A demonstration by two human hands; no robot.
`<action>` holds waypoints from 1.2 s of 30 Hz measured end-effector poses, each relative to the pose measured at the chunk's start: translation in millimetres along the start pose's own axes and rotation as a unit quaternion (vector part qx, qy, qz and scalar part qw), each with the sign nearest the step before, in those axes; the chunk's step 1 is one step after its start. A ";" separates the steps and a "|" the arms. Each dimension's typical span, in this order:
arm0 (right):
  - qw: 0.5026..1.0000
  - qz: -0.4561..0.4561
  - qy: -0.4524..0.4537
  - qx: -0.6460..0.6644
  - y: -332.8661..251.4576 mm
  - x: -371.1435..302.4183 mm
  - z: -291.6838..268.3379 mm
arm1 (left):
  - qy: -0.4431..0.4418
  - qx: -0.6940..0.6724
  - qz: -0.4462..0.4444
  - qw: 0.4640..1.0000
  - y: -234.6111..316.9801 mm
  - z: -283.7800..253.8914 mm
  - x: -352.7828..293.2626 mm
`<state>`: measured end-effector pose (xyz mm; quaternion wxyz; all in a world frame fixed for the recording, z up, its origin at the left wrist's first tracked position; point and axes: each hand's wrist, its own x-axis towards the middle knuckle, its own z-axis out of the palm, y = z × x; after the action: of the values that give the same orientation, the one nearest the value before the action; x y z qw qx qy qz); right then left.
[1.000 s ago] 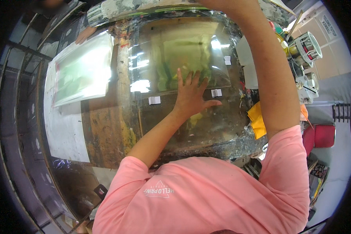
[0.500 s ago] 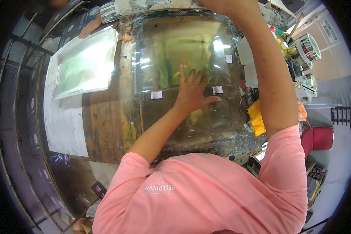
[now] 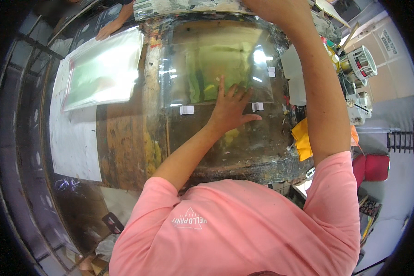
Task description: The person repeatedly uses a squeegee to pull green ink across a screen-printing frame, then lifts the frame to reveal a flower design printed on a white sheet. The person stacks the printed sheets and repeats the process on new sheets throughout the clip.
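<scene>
My left hand [image 3: 231,105] lies with its fingers spread on the lower part of a clear, shiny plastic sheet [image 3: 175,94] on the worktable. The thumb points right, near a small white tab [image 3: 258,106] at the sheet's lower edge. Another white tab [image 3: 186,110] is by the lower left corner, and a third white tab [image 3: 271,71] is on the right side. My right arm reaches far forward; my right hand [image 3: 280,10] is at the far edge of the view, beside a paint-stained board [image 3: 188,9]. Its fingers are cut off, so any hold is hidden.
At left a stack of clear plastic sheets [image 3: 103,69] rests on white paper [image 3: 73,147]. Another person's hand [image 3: 109,30] touches near its far edge. On the right are a yellow cloth [image 3: 301,140], several cans [image 3: 361,62] and a red chair [image 3: 376,167].
The view has shifted slightly. My left hand stays on the plastic sheet, and my right arm remains stretched forward. More of the other person's forearm shows at the far left.
</scene>
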<state>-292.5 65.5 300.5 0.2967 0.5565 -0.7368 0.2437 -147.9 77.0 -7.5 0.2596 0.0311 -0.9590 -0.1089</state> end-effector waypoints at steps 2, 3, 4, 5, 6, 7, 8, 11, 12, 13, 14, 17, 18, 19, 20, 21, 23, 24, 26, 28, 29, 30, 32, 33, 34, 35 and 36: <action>1.000 0.013 -0.005 -0.004 -0.9 0.3 -1.7 | 0.014 -0.006 0.018 1.000 -1.0 2.2 0.7; 0.999 0.027 -0.017 -0.006 -1.7 0.4 -2.8 | 0.025 -0.012 0.030 0.999 -1.0 2.2 1.6; 0.999 0.040 -0.029 -0.004 -3.2 0.6 -3.4 | 0.025 -0.013 0.036 0.999 -1.3 0.0 1.8; 0.999 0.039 -0.034 -0.004 -4.8 0.5 -4.1 | 0.051 -0.057 0.053 0.996 -1.3 -4.7 1.4; 0.999 0.038 -0.038 -0.004 -5.9 -0.3 -5.3 | 0.067 -0.096 0.065 0.991 -2.0 -11.9 2.5; 0.998 0.036 -0.041 -0.005 -6.7 -1.0 -6.0 | 0.060 -0.135 0.075 0.986 -3.7 -22.4 4.8; 0.999 0.027 -0.020 -0.005 -7.7 -3.3 -5.2 | 0.094 -0.130 0.020 0.987 -5.6 -37.3 4.2; 0.999 0.030 -0.015 0.011 -9.9 -21.5 -2.7 | 0.134 -0.235 -0.200 0.942 -23.1 -102.3 -0.7; 0.999 0.027 -0.006 0.018 -10.2 -31.3 -2.1 | 0.155 -0.340 -0.306 0.876 -37.6 -127.4 3.0; 0.999 0.025 0.004 0.024 -12.6 -44.0 1.1 | 0.208 -0.391 -0.312 0.841 -52.1 -153.6 5.0; 1.000 0.019 -0.014 -0.005 -17.0 -58.7 7.0 | 0.260 -0.433 -0.318 0.802 -57.7 -173.6 5.5; 0.998 -0.028 -0.027 -0.043 -27.1 -108.5 20.0 | 0.201 -0.505 -0.275 0.793 -69.4 -205.5 -8.2; 0.997 -0.041 -0.050 -0.041 -30.0 -128.1 21.5 | 0.145 -0.463 -0.337 0.807 -67.2 -202.1 -16.1; 0.993 -0.025 -0.114 -0.014 -29.7 -141.4 25.1 | 0.109 -0.421 -0.361 0.825 -64.1 -193.1 -25.4; 0.985 -0.012 -0.172 0.020 -27.3 -152.2 28.8 | 0.075 -0.382 -0.381 0.839 -63.6 -181.4 -35.6; 0.975 -0.028 -0.219 0.037 -24.5 -161.8 33.2 | 0.070 -0.354 -0.392 0.846 -62.9 -168.4 -48.2; 0.940 -0.034 -0.334 0.062 -19.8 -180.2 41.7 | 0.041 -0.306 -0.432 0.847 -61.7 -142.8 -72.3; 0.935 -0.016 -0.340 0.101 -20.0 -190.5 46.1 | 0.036 -0.204 -0.397 0.894 -63.6 -132.9 -81.8; 0.917 0.019 -0.357 0.175 -25.9 -214.5 51.6 | -0.022 0.015 -0.368 0.930 -65.6 -119.1 -97.1; 0.932 0.046 -0.319 0.164 -37.3 -233.4 60.6 | -0.011 0.025 -0.356 0.934 -68.6 -111.5 -104.4; 0.940 0.055 -0.295 0.161 -40.4 -239.9 63.0 | 0.004 0.031 -0.343 0.939 -69.7 -109.4 -105.7; 0.942 0.052 -0.298 0.145 -43.2 -245.7 65.0 | -0.011 0.024 -0.352 0.936 -70.3 -107.9 -106.5; 0.946 0.044 -0.297 0.118 -44.3 -250.8 72.0 | 0.003 0.015 -0.344 0.939 -72.7 -106.4 -106.5; 0.947 0.035 -0.300 0.110 -41.2 -250.2 77.6 | -0.005 0.008 -0.349 0.937 -73.5 -105.3 -106.5; 0.952 0.029 -0.286 0.104 -36.1 -247.4 85.6 | 0.000 0.002 -0.346 0.938 -74.4 -104.5 -106.7; 0.957 0.023 -0.272 0.097 -27.7 -240.1 99.0 | 0.007 -0.006 -0.343 0.939 -75.4 -104.0 -106.8; 0.961 0.016 -0.260 0.092 -18.0 -231.6 113.9 | 0.006 -0.002 -0.333 0.943 -75.9 -103.9 -107.4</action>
<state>-246.7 138.7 56.6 0.0384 0.6137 -0.7717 0.1626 -2.6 -4.5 10.1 0.2141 0.3489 -0.8923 -0.1905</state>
